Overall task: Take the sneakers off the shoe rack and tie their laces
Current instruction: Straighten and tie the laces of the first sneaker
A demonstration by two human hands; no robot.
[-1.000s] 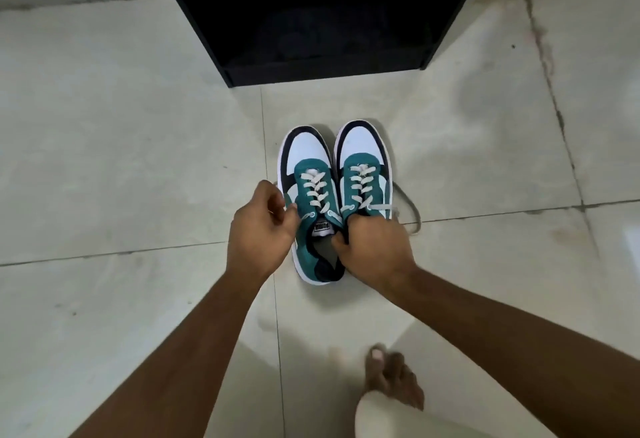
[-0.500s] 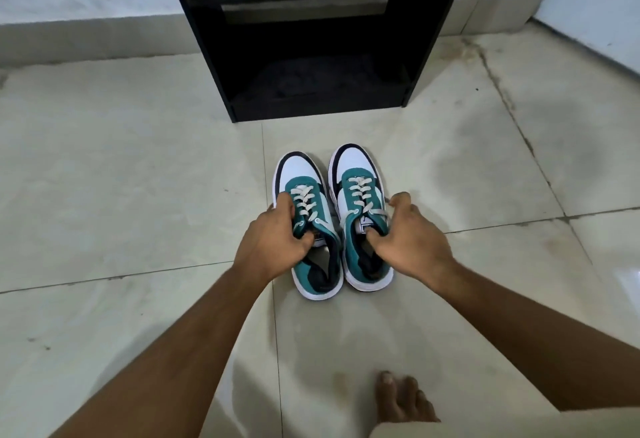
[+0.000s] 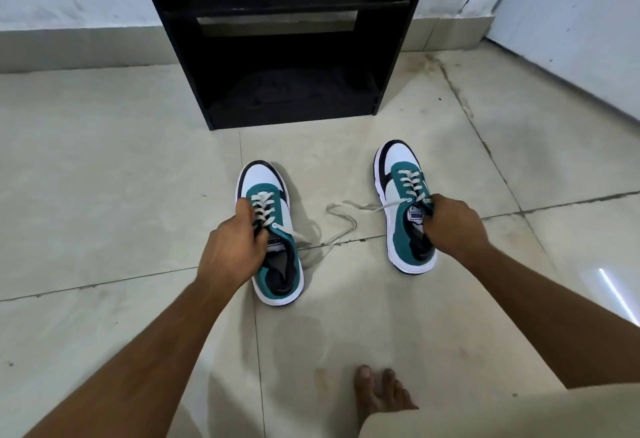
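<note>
Since half a second ago the two sneakers, which stood side by side, have been drawn apart, and loose laces (image 3: pixel 337 226) now trail across the tiles between them. Both are off the rack (image 3: pixel 284 39) and sit on the floor (image 3: pixel 104 177) just in front of it, toes pointing far toward the rack, heels near the person.

Left hand (image 3: pixel 232 247) is closed over the tongue and collar of the left sneaker (image 3: pixel 268 229), thumb on the lacing. Right hand (image 3: pixel 450 226) is clamped on the collar of the right sneaker (image 3: pixel 403 205), fingers tucked inside the opening, as far as the angle lets me judge.

Each shoe's long axis runs near-to-far, slightly fanned outward at the toe. The lace ends lie on the inner side of each shoe: right of the left grip, left of the right grip. So either hand must let go and reach inward to gather them, and each is about equally close to its own shoe's ends.

Open tile surrounds both shoes. The rack's base edge lies beyond the toes, clear of them, and a bare foot (image 3: pixel 381 392) rests well nearer, out of the way. The strands from both shoes seem to overlap in the middle, which could muddle which end belongs to which.
</note>
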